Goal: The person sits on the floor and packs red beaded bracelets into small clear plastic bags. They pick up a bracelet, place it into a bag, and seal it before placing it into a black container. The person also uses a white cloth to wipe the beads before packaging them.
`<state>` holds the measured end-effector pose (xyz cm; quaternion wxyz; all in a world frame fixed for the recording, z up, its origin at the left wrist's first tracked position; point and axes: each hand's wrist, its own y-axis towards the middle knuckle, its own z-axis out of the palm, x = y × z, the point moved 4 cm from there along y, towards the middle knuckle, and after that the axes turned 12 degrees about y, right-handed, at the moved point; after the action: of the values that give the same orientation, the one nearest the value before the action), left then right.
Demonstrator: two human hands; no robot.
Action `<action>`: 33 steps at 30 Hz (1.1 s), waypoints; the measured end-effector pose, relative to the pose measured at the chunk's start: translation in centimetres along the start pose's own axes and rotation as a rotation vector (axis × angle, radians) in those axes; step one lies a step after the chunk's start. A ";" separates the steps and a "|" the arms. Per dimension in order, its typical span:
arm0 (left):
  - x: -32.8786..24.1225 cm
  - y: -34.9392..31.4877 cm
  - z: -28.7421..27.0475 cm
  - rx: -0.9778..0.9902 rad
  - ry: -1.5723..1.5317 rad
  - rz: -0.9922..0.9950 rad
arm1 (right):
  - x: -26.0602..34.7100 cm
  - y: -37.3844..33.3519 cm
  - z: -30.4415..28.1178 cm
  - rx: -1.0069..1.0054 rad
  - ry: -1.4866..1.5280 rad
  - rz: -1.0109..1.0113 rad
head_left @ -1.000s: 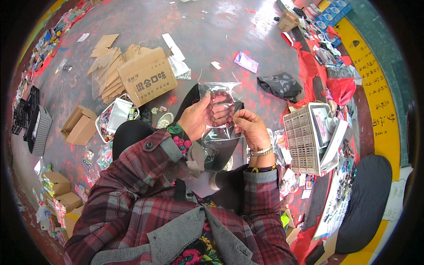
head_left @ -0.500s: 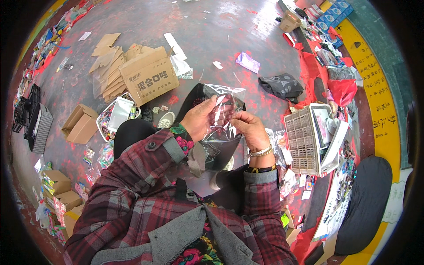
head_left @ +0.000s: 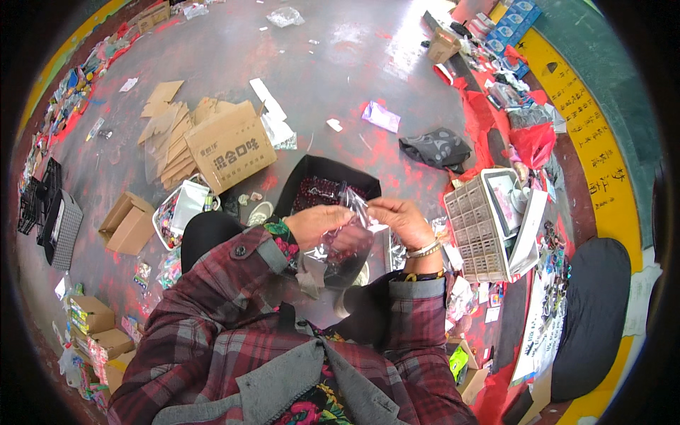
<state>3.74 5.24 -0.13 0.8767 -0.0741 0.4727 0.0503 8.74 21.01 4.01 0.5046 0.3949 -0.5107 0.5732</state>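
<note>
The left hand (head_left: 315,225), reaching inward, is pinching the bag (head_left: 348,239) between thumb and fingers; the right hand (head_left: 401,221) is pinching its edge opposite. The bag is hanging over the bin's (head_left: 292,185) near half. Floor (head_left: 322,92) is showing beyond the bin's far edge; the basket (head_left: 476,221) is standing rightward.

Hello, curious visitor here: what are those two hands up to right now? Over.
Left hand gripping clear bag. Right hand pinching its edge. Hands and bag partly hide black box holding dark red beads.
</note>
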 end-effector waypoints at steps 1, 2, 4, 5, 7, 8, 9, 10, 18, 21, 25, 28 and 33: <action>-0.2 0.1 0.4 0.023 0.015 -0.012 | -0.1 0.0 -0.2 0.008 -0.113 0.073; -0.3 0.0 0.4 -0.015 0.062 -0.041 | 0.1 -0.1 -0.1 0.017 -0.120 0.077; 0.5 0.1 -0.4 0.013 0.102 -0.036 | 0.3 -0.4 0.3 0.039 -0.144 0.063; 0.8 0.3 -0.6 0.023 0.126 -0.051 | 0.5 -0.7 0.3 0.030 -0.168 0.063; 1.0 0.2 -0.7 0.020 0.175 -0.051 | 0.6 -0.9 0.7 0.031 -0.204 0.059; 1.1 0.1 -0.6 0.017 0.199 -0.050 | 0.7 -1.0 1.1 0.073 -0.194 0.035; 1.6 -0.2 -0.6 -0.023 0.233 -0.069 | 0.4 -1.2 1.2 0.062 -0.184 0.045; 1.7 -0.2 -0.4 -0.022 0.212 -0.055 | 0.1 -1.3 1.2 0.051 -0.174 0.055; 0.0 -3.1 -0.7 -0.042 0.079 -0.123 | 1.8 -3.6 0.0 -0.220 0.001 -0.037; -3.3 -4.9 0.0 -0.075 -0.096 0.003 | 1.3 -3.0 -1.3 -0.326 0.297 -0.098; -4.0 -5.3 -0.4 -0.194 -0.102 0.193 | -0.3 -1.5 -1.7 -0.439 0.545 -0.144; -3.6 -5.0 -1.2 -0.328 -0.122 0.241 | -0.8 -1.3 -0.5 -0.513 0.618 -0.176; -3.0 -4.4 -2.4 -0.485 -0.091 0.208 | -3.0 0.2 -1.4 -0.477 0.645 -0.206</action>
<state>0.78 0.39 1.43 0.8437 -0.2306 0.4122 0.2552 9.17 21.85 0.87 0.7708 0.1162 -0.4028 0.4798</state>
